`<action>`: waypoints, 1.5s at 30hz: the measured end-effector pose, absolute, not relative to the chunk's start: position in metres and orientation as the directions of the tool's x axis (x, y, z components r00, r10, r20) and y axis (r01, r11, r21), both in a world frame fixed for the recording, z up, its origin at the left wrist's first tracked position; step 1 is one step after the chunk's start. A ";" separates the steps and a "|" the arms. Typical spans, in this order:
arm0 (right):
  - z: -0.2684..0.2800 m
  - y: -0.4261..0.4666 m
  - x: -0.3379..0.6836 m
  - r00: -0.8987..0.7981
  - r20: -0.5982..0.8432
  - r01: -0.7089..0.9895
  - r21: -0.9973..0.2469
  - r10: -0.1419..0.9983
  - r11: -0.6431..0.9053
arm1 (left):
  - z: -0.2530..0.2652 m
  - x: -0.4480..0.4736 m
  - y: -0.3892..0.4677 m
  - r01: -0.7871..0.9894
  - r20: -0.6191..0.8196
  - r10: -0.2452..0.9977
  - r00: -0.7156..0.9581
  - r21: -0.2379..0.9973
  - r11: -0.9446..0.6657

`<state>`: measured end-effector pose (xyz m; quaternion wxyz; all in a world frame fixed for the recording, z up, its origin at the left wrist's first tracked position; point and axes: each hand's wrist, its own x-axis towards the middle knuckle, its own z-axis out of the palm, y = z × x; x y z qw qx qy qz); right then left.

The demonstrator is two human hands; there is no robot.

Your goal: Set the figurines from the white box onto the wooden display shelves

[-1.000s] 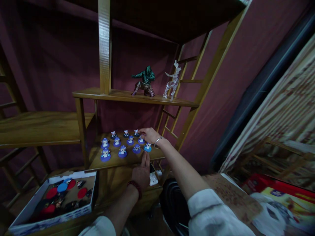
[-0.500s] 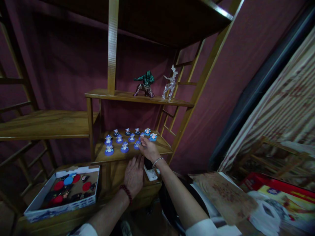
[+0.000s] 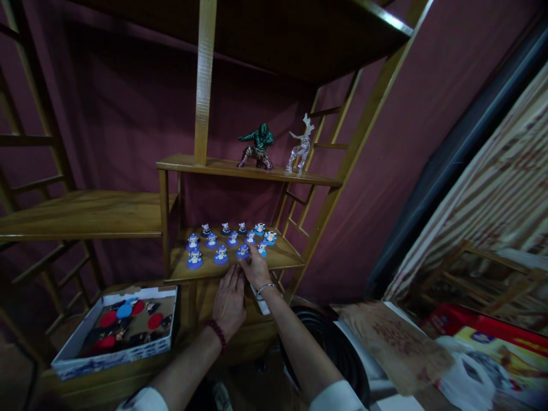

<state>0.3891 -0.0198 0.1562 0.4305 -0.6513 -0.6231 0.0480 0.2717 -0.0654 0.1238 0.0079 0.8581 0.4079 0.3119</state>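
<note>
Shelf (image 3: 279,258) w/ figurines (image 3: 221,254), box (image 3: 120,356) — red discs (image 3: 155,321)

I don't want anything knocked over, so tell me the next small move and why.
Probably ease the right hand back from the front purple figure: that figure already appears upright, and a blue figure stands close beside the hand.

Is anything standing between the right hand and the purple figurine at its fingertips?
Nothing visible stands between the right hand and the purple figurine; whether they touch is unclear. The left hand is beside the right, not in between.
</note>
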 end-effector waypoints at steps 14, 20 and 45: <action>0.161 -0.011 0.382 0.360 0.369 0.863 -0.481 0.857 -0.155 | 0.124 0.271 -0.065 0.625 0.562 0.665 0.492 0.303 -0.719; 0.161 -0.013 0.381 0.365 0.368 0.870 -0.463 0.855 -0.171 | 0.126 0.270 -0.068 0.631 0.528 0.682 0.506 0.312 -0.710; 0.156 -0.013 0.385 0.306 0.441 0.881 -0.468 0.844 -0.075 | 0.124 0.270 -0.065 0.684 0.500 0.671 0.548 0.194 -0.703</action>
